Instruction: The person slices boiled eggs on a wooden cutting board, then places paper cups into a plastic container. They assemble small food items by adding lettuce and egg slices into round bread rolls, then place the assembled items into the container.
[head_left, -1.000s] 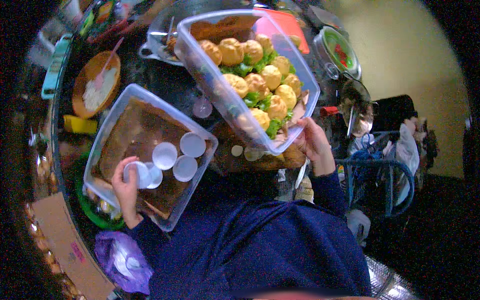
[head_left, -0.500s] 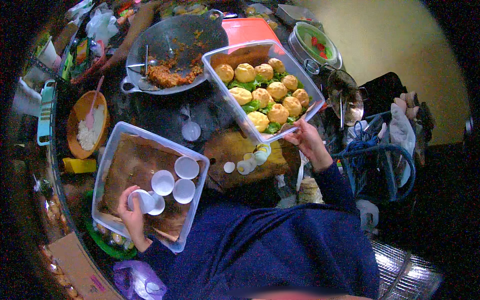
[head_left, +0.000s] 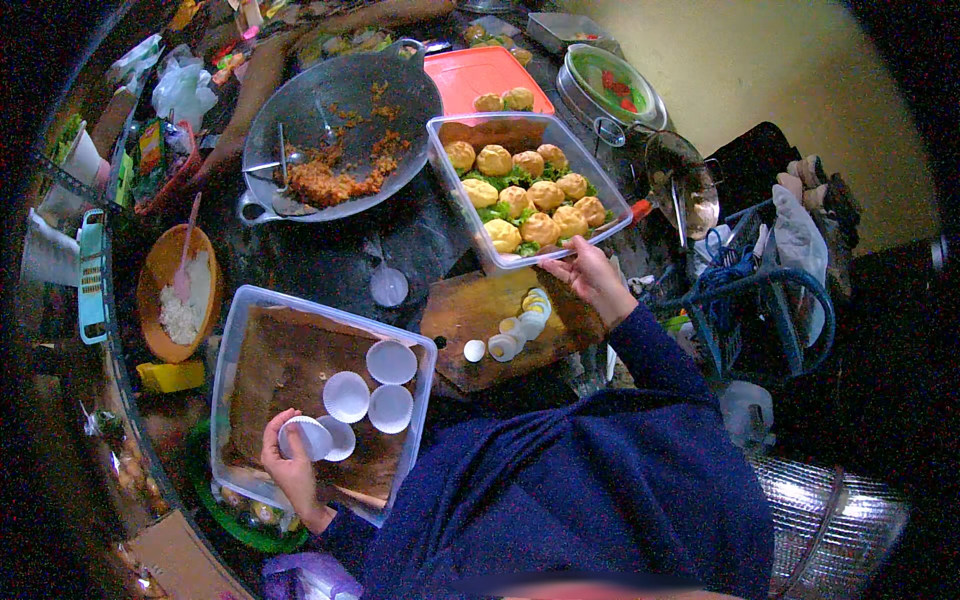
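Note:
My left hand (head_left: 290, 468) pinches a white fluted paper baking cup (head_left: 305, 438) over a clear plastic tub (head_left: 260, 365) at the left. Beside that cup, several more paper cups (head_left: 391, 362) lie at the tub's bottom. My right hand (head_left: 597, 280) is closed on the near rim of a second clear tub (head_left: 438, 165), in which round golden cream puffs (head_left: 545, 194) sit in rows on green lettuce. Its thumb lies at the rim; the fingers underneath are partly hidden. Just below this tub, sliced boiled egg (head_left: 518, 328) rests on a wooden cutting board (head_left: 458, 318).
A large wok (head_left: 345, 105) with orange-brown filling and utensils stands behind. Two puffs (head_left: 503, 99) sit on a red lid (head_left: 450, 72). An orange bowl (head_left: 150, 270) of white shreds is at left, a blue-framed carrier (head_left: 800, 290) at right. Another person's arm (head_left: 235, 105) reaches in at upper left.
My right hand has shifted the puff tub away and lower, uncovering more of the cutting board; two puffs on the red lid now show. My left hand stays on the paper cup. The view has shifted.

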